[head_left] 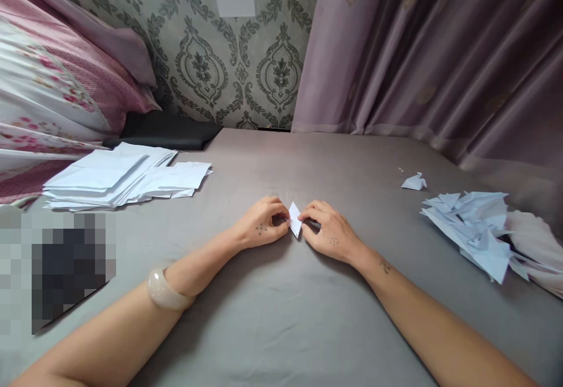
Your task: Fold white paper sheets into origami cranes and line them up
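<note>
A small piece of folded white paper (294, 221), shaped like a narrow diamond, stands point-up between my two hands over the grey cloth surface (281, 328). My left hand (264, 221) pinches its left edge with thumb and fingers. On the opposite edge, the thumb and fingertips of my right hand (329, 230) close on the paper. Both hands rest low, close to the cloth. A pale bangle (165, 290) circles my left wrist.
Stacked white paper sheets (109, 173) lie at the left, before a black flat item (167, 130). At the right are a pile of folded papers (472, 228) and one small folded paper figure (414, 182). Curtains (373, 53) hang behind. A blurred dark patch (65, 275) sits at the lower left.
</note>
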A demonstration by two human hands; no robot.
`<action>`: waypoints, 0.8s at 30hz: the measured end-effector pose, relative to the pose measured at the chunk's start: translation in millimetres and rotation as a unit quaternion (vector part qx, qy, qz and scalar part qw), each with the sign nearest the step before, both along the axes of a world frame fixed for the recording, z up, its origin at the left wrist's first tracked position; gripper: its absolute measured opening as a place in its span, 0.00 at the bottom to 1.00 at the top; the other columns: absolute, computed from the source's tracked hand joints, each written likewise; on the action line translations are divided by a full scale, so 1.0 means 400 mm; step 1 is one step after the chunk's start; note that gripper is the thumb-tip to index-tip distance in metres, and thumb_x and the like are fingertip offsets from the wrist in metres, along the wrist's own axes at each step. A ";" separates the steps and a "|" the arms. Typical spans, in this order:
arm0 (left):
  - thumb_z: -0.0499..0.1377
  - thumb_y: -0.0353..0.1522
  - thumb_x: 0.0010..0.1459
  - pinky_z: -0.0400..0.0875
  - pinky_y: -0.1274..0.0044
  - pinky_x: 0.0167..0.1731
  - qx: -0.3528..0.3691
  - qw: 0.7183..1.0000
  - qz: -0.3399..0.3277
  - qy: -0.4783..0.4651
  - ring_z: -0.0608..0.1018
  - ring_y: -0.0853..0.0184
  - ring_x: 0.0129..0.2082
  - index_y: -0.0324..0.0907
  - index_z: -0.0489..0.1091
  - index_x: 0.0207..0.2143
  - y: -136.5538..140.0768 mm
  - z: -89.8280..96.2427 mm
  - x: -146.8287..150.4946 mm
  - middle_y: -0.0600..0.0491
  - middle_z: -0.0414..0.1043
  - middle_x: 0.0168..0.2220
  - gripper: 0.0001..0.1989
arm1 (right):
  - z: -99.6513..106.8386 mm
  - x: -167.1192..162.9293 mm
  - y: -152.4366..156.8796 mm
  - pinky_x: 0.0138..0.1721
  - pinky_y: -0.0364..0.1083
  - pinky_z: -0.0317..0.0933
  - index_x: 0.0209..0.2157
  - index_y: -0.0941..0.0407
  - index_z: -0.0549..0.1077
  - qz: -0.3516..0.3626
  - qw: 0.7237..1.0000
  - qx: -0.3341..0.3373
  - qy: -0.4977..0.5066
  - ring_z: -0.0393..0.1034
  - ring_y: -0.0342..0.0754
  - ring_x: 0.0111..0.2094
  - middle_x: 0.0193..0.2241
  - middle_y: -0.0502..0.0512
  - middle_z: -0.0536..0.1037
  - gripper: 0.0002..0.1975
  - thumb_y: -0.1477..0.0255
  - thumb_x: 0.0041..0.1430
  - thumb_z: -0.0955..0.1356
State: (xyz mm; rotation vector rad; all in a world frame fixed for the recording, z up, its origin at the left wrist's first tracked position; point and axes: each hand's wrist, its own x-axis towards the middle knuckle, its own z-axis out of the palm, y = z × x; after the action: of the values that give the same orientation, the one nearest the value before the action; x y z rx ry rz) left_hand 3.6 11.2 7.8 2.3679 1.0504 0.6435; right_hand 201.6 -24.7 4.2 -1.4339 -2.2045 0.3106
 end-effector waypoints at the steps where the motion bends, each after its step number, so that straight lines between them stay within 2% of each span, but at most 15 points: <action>1: 0.55 0.27 0.50 0.66 0.75 0.38 -0.001 1.000 0.001 -0.002 0.71 0.66 0.35 0.41 0.73 0.32 0.001 -0.001 0.000 0.50 0.70 0.33 0.08 | 0.000 0.001 0.001 0.39 0.45 0.60 0.35 0.53 0.74 0.000 1.000 -0.003 0.004 0.66 0.46 0.38 0.36 0.52 0.74 0.09 0.76 0.52 0.65; 5: 0.56 0.26 0.47 0.66 0.75 0.38 -0.008 1.000 0.004 -0.007 0.70 0.66 0.36 0.40 0.73 0.33 0.002 -0.002 -0.001 0.51 0.69 0.34 0.10 | -0.001 0.006 0.007 0.39 0.45 0.61 0.36 0.52 0.75 0.007 1.000 -0.018 0.018 0.66 0.46 0.38 0.37 0.51 0.74 0.10 0.76 0.52 0.65; 9: 0.57 0.30 0.51 0.66 0.76 0.38 -0.015 1.000 0.006 -0.010 0.71 0.67 0.35 0.39 0.73 0.31 0.005 0.003 0.002 0.50 0.70 0.33 0.06 | -0.001 0.007 0.013 0.39 0.45 0.61 0.33 0.52 0.75 0.006 0.999 -0.030 0.038 0.67 0.46 0.38 0.35 0.52 0.74 0.06 0.71 0.56 0.65; 14: 0.56 0.30 0.54 0.66 0.76 0.38 -0.010 0.999 0.036 -0.019 0.71 0.67 0.35 0.39 0.73 0.29 0.013 -0.005 0.007 0.50 0.70 0.32 0.06 | -0.007 0.006 0.026 0.37 0.45 0.61 0.31 0.53 0.75 -0.005 0.997 -0.044 0.062 0.68 0.46 0.36 0.35 0.52 0.74 0.09 0.68 0.60 0.63; 20: 0.57 0.30 0.54 0.67 0.78 0.35 -0.029 0.997 0.066 -0.026 0.72 0.68 0.33 0.38 0.74 0.29 0.020 -0.016 0.011 0.49 0.70 0.32 0.07 | -0.014 0.001 0.039 0.33 0.44 0.60 0.30 0.53 0.75 -0.036 0.995 -0.064 0.060 0.68 0.44 0.31 0.37 0.52 0.74 0.11 0.64 0.59 0.64; 24: 0.57 0.31 0.54 0.67 0.77 0.37 -0.030 0.995 0.087 -0.029 0.72 0.67 0.34 0.38 0.74 0.28 0.023 -0.026 0.015 0.49 0.71 0.33 0.07 | -0.020 -0.003 0.049 0.30 0.44 0.59 0.29 0.54 0.75 -0.053 0.994 -0.069 0.062 0.66 0.42 0.27 0.38 0.52 0.74 0.13 0.61 0.58 0.64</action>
State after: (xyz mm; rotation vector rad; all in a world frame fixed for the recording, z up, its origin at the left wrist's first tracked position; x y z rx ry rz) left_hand 9.7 20.2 -2.5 2.2102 1.2421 0.7269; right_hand 200.3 -5.3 -3.7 -1.5550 -2.0330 0.5095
